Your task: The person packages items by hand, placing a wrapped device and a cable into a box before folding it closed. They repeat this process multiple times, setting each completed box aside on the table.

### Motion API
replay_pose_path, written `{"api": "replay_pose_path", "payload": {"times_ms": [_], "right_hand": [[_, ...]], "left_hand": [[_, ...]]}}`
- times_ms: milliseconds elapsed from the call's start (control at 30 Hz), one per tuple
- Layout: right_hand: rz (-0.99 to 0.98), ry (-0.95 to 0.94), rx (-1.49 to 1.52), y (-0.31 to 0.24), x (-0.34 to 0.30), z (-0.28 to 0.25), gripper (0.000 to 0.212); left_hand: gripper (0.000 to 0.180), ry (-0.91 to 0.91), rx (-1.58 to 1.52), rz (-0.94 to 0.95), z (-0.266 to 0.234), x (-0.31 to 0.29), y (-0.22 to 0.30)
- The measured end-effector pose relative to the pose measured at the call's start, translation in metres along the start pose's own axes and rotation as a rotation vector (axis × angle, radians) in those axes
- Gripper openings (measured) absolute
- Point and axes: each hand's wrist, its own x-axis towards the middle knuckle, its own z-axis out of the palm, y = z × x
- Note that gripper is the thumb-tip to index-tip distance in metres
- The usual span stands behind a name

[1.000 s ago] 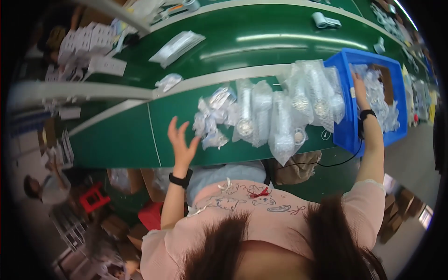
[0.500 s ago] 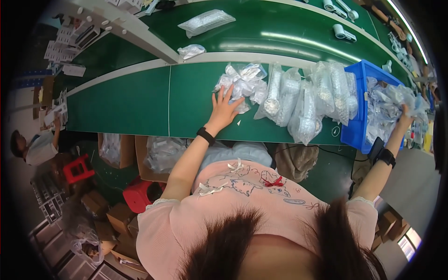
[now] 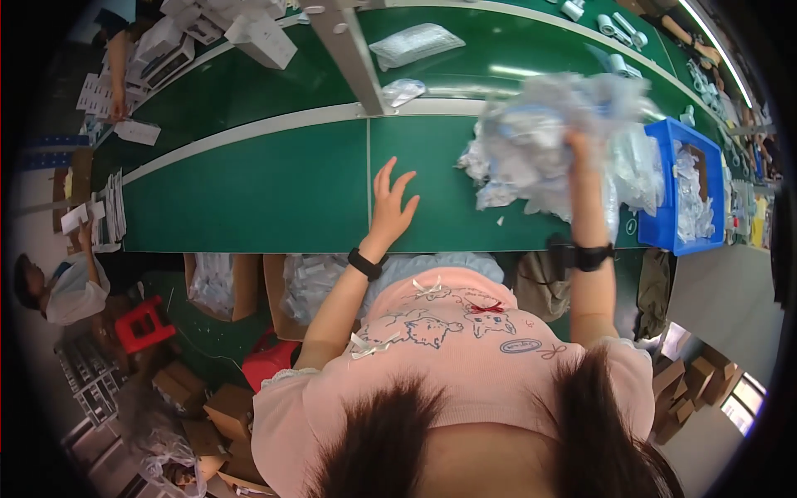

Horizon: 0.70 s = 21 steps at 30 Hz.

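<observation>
In my right hand [image 3: 583, 156] is a large bunch of clear plastic packets [image 3: 548, 116], lifted above the green table [image 3: 249, 183] and smeared by motion. My left hand [image 3: 392, 206], fingers spread, hovers over or rests on the table left of the bunch, holding nothing. White plastic packets [image 3: 491, 192] show beneath the bunch on the tabletop. Bubble-wrapped items [image 3: 638, 170] lie to the right, mostly hidden behind the bunch and my right arm. Beyond them is a blue bin [image 3: 660, 228] with clear packets [image 3: 693, 199] inside.
A metal post [image 3: 344, 58] rises at the table's back rail. Behind it lie a bubble-wrapped parcel [image 3: 415, 44] and a small clear packet [image 3: 404, 91]. Cartons of plastic packets [image 3: 311, 286] and a red stool [image 3: 270, 361] stand below. People work at the far left and right.
My right hand has swung left from the blue bin, bringing the bunch of packets over the table. My left hand has come off the white packets. The bin holds fewer packets.
</observation>
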Motion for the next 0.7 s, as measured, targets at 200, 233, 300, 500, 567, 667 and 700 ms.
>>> {"api": "replay_pose_path", "payload": {"times_ms": [200, 233, 300, 500, 567, 667, 700], "right_hand": [[-0.119, -0.115, -0.325, 0.072, -0.05, 0.14, 0.049], [-0.223, -0.222, -0.612, 0.08, -0.058, 0.143, 0.049], [-0.418, -0.429, -1.195, 0.092, -0.071, 0.143, 0.05], [-0.258, -0.46, -1.279, 0.097, -0.075, 0.139, 0.062], [-0.188, -0.54, -1.231, 0.086, -0.069, 0.148, 0.068], [-0.113, -0.626, -1.224, 0.071, -0.07, 0.144, 0.07], [-0.08, -0.678, -1.213, 0.066, -0.071, 0.14, 0.071]], "left_hand": [[0.032, 0.116, -0.147, -0.155, -0.046, 0.03, -0.046], [0.029, 0.094, -0.283, -0.12, -0.046, 0.045, -0.047], [0.024, 0.019, -0.467, -0.07, -0.04, 0.08, -0.043], [0.024, -0.069, 0.031, 0.001, 0.036, 0.176, -0.058], [0.026, -0.043, 0.227, -0.053, 0.059, 0.192, -0.081], [0.027, -0.048, 0.414, -0.134, 0.07, 0.2, -0.109], [0.028, -0.071, 0.41, -0.168, 0.072, 0.199, -0.112]]}}
